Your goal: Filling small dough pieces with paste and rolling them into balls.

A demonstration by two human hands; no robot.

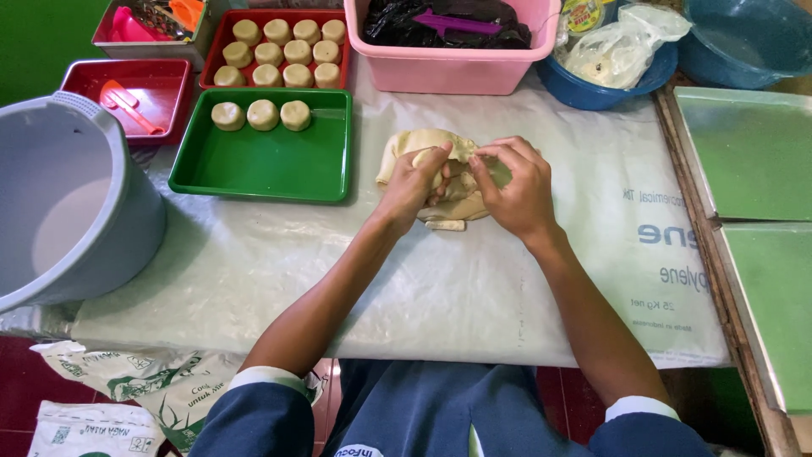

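A pale yellow lump of dough [414,144] lies on the plastic sheet [474,288] that covers the table. My left hand [412,182] and my right hand [514,182] both pinch into its top, fingertips close together. A small piece of dough [446,225] lies just below the hands. To the left, a green tray [262,161] carries three round dough pucks [262,114] along its far edge. Behind it a red tray [222,52] is filled with several more pucks [283,52].
A grey bucket [72,199] stands at the left edge. A red tray with an orange scoop [127,101], a pink tub [448,68] with a black bag, a blue bowl [592,89] with a plastic bag, and a teal basin [744,38] line the back. Green-lined trays [753,152] sit right.
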